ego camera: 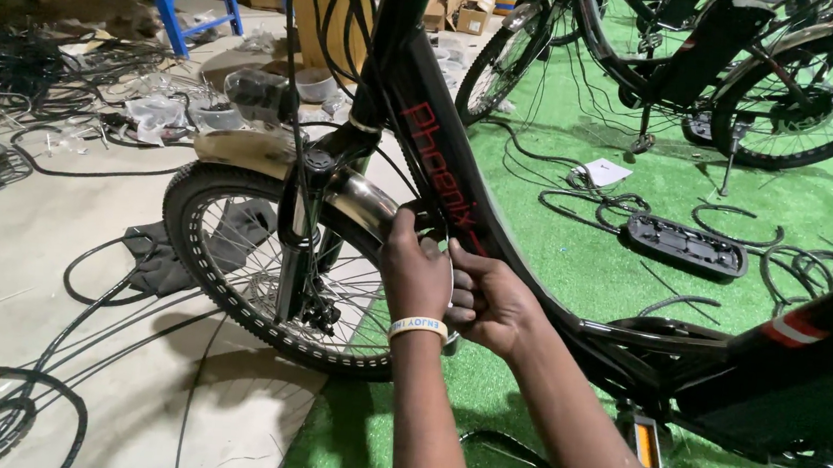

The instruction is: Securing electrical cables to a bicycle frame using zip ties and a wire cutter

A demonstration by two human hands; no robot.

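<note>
Two hands meet at one black bicycle frame's sloping down tube, behind one spoked front wheel with a knobby tyre. The left hand, wearing one yellow wristband, grips the shiny metal mudguard; the right hand curls around the tube. One black oblong battery tray lies on green turf.

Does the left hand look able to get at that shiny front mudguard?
Probably yes. The left hand already rests at the rear end of the mudguard, beside the right hand; only thin cables hang nearby.

Two hands, three bicycles
</note>
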